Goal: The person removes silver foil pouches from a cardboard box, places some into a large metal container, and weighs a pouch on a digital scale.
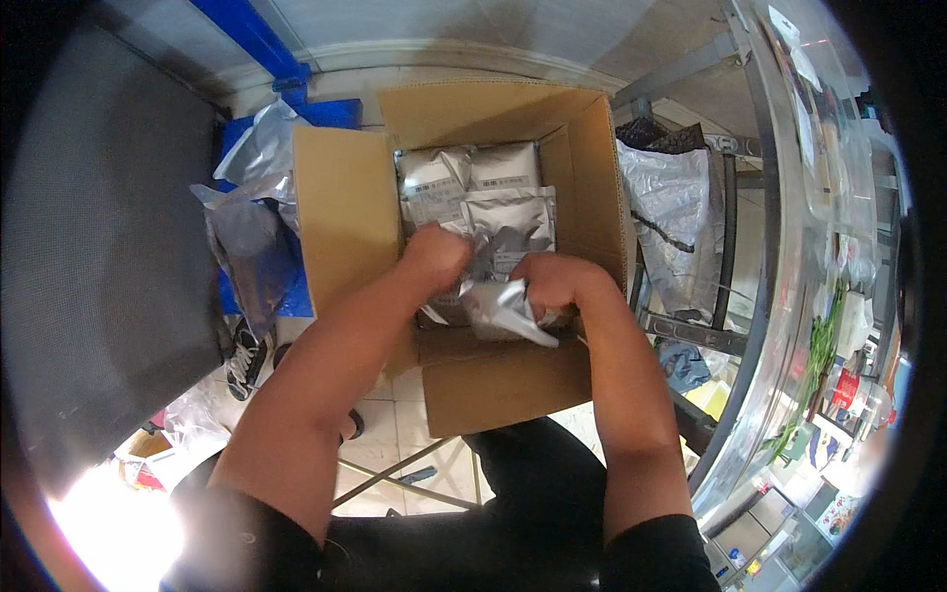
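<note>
An open cardboard box [345, 212] stands before me with its flaps folded out. Inside lie several flat silver foil pouches [505, 163] with printed labels, packed side by side. Both my hands reach into the box. My left hand [439, 257] is closed at the left edge of a crumpled silver foil pouch [498, 301]; its fingertips are partly hidden. My right hand [557, 279] grips the same pouch's right side, fingers curled around the foil. The pouch is tilted and slightly blurred above the near part of the box.
Left of the box, clear plastic bags [252, 237] rest on a blue stand [330, 113], beside a dark grey panel [109, 237]. A metal rack [760, 227] rises on the right, with a whitish sack [671, 207] behind its bars. A shoe [244, 360] shows at lower left.
</note>
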